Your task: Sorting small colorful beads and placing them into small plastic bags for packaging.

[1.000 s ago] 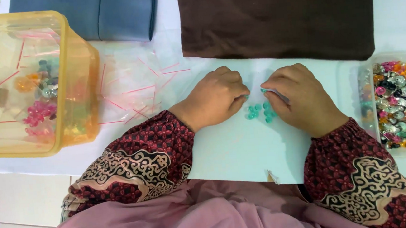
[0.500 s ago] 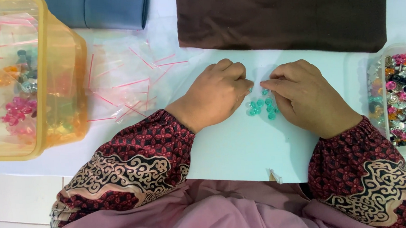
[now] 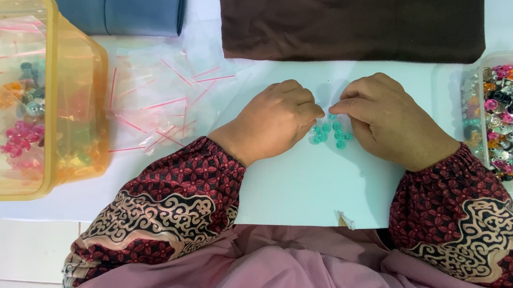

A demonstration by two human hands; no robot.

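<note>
My left hand [image 3: 279, 121] and my right hand [image 3: 387, 120] rest on a white sheet [image 3: 308, 188], curled, with fingertips almost touching. Between them they pinch the top edge of a small clear bag [image 3: 326, 94], which is hard to make out. Just below the fingertips lies a little cluster of teal beads [image 3: 330, 133]; whether the beads sit inside the bag or under it I cannot tell. Both arms wear dark red patterned sleeves.
A heap of empty clear zip bags with red strips [image 3: 163, 102] lies left of the hands. Far left stands a yellow plastic tub [image 3: 80, 114] holding bagged beads. A clear tray of mixed coloured beads [image 3: 510, 120] is at the right. Brown cloth [image 3: 350, 17] and blue cloth [image 3: 121, 12] lie behind.
My hands have drawn closer together, so the fingertips now meet over the teal beads. The view has shifted a little to the right.
</note>
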